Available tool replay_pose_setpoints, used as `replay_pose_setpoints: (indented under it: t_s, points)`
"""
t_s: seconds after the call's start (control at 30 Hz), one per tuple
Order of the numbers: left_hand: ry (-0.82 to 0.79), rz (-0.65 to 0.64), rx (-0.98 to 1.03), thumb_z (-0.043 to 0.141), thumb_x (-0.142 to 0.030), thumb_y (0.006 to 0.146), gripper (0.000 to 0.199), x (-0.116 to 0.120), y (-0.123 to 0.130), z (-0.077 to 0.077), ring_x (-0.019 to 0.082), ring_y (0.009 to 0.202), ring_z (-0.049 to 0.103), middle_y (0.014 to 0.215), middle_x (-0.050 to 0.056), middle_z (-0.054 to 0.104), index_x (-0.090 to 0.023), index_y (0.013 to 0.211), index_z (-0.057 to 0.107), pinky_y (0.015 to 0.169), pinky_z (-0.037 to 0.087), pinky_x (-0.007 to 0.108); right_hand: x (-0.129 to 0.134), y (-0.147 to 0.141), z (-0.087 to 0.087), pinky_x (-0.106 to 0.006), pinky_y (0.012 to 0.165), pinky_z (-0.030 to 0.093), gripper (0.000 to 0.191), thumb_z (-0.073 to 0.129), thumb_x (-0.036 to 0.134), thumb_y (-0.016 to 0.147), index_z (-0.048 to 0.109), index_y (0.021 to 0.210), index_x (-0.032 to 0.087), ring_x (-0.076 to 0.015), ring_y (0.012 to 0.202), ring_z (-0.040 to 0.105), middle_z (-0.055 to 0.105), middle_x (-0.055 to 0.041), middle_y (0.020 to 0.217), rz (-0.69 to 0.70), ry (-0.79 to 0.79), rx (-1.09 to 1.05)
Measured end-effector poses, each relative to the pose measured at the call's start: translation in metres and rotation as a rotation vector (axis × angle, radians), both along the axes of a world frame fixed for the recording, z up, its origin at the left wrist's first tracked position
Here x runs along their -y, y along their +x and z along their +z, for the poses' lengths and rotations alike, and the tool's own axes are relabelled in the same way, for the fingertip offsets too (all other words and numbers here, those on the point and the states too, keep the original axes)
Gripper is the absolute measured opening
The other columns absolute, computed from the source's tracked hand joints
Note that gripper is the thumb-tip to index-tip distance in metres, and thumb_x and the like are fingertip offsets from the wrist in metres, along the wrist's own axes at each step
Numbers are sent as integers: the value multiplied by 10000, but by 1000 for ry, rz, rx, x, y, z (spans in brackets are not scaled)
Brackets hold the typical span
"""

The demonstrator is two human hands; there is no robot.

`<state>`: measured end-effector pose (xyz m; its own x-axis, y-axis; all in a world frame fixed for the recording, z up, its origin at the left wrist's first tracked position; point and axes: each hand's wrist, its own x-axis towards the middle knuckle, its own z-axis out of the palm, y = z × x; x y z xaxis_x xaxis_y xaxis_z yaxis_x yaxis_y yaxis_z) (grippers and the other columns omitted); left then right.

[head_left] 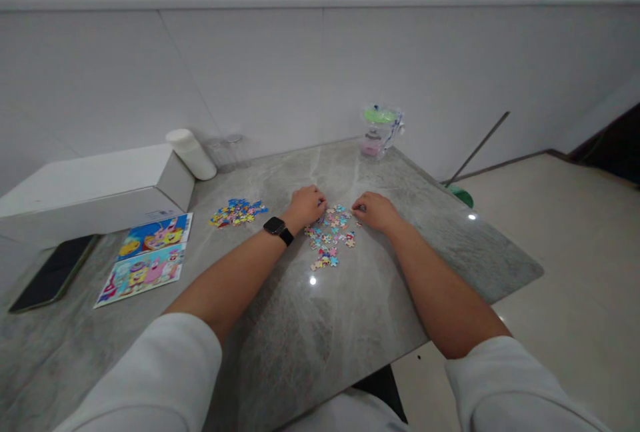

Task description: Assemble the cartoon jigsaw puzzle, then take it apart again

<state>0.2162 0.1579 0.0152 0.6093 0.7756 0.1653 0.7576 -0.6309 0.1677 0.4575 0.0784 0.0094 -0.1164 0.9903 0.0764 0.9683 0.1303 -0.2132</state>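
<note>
A loose pile of pastel jigsaw puzzle pieces (330,232) lies on the grey marbled table between my hands. My left hand (306,207), with a black watch (277,227) on the wrist, rests at the pile's upper left edge. Its fingers are curled together, and whatever is at their tips is too small to make out. Across the pile, my right hand (376,211) is closed at the upper right, with thumb and fingers pinched around what looks like a small puzzle piece. A second heap of blue and yellow puzzle pieces (239,212) lies left of my left hand.
Left on the table (280,352) are a printed cartoon picture sheet (147,257), a phone (54,272) and a white box (95,185). A white bottle (192,154) leans by clear cups (235,151). A plastic bag (380,132) stands near the wall; the table's edge runs along the right.
</note>
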Motion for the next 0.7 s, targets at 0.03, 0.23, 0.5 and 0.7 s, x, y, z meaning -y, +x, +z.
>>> replay_pose_setpoints:
  t_s: [0.03,0.23,0.5,0.7]
  points:
    - [18,-11,-6,569,-334,997,269,-2,1,-2,270,1095,650,1160,96,713,-226,1070,805,949,500,410,0,1,0,-292,955,466,229,641,344,979,823,1058,230,-215,1058,667,748,-89,1122,-3,15,0]
    - [68,-97,63,606,-317,970,253,-4,-5,-2,263,1116,636,1193,93,698,-238,1134,782,995,482,421,0,6,-3,-306,925,464,260,578,314,1001,817,997,213,-224,1026,661,741,-107,1072,-141,32,-4]
    - [36,-268,-42,654,-354,954,225,-6,-3,1,264,1119,630,1214,70,694,-286,1099,813,993,473,418,3,-24,-4,-370,1010,446,337,593,288,1009,761,1301,290,-254,1161,608,688,-96,1264,24,157,-39]
    - [65,-253,-86,673,-278,918,165,-5,1,9,262,1095,634,1171,71,702,-246,1032,789,940,483,390,1,-36,-6,-389,1001,434,269,647,284,987,798,1210,295,-260,1170,595,684,-88,1271,56,122,-24]
